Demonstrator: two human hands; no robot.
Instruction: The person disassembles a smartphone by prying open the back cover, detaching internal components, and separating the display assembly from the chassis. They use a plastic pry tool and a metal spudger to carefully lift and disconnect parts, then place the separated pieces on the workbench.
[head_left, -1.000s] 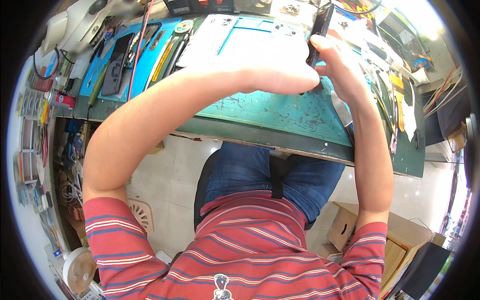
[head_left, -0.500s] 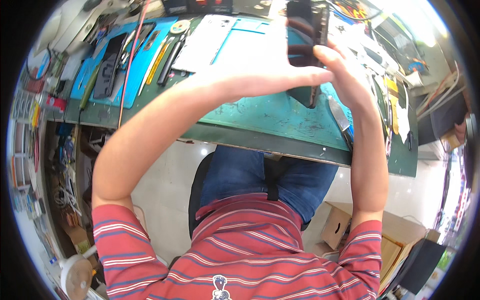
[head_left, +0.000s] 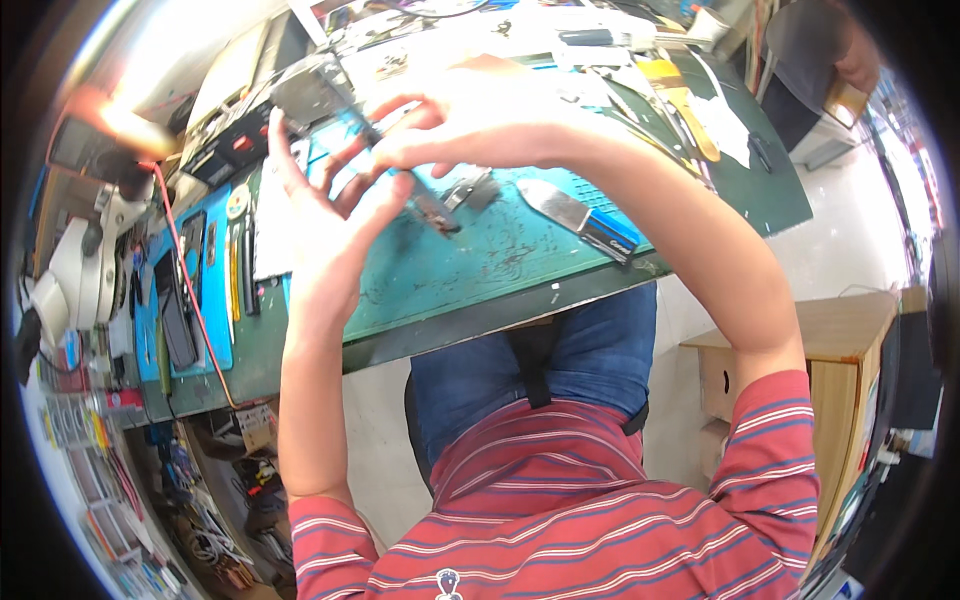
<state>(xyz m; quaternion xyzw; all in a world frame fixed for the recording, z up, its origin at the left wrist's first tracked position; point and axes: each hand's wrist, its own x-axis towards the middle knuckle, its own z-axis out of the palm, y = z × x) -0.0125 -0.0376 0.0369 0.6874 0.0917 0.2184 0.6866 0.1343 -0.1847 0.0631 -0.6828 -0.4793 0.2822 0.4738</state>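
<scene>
A dark, thin phone (head_left: 432, 208), blurred and tilted diagonally, is held between my two hands above the teal mat (head_left: 430, 280). My left hand (head_left: 335, 220) grips it from the lower left, thumb against it and index finger raised. My right hand (head_left: 465, 125) comes over from the right with its fingers on the phone's upper side. Right of the phone lies a knife-like blade with a blue and black handle (head_left: 580, 220), and a small dark metal piece (head_left: 475, 190) sits behind it.
At the left are a blue pad (head_left: 210, 340) with phones and tools, a red cable (head_left: 190, 290) and white microscope-like equipment (head_left: 85, 260). A brush (head_left: 680, 105) and slim tools lie at the bench's right. A wooden cabinet (head_left: 830, 330) stands below on the right.
The whole view has swung round. The phone, upright at the back right earlier, is now tilted diagonally nearer the middle, and my left hand's fingers have risen around its left side.
</scene>
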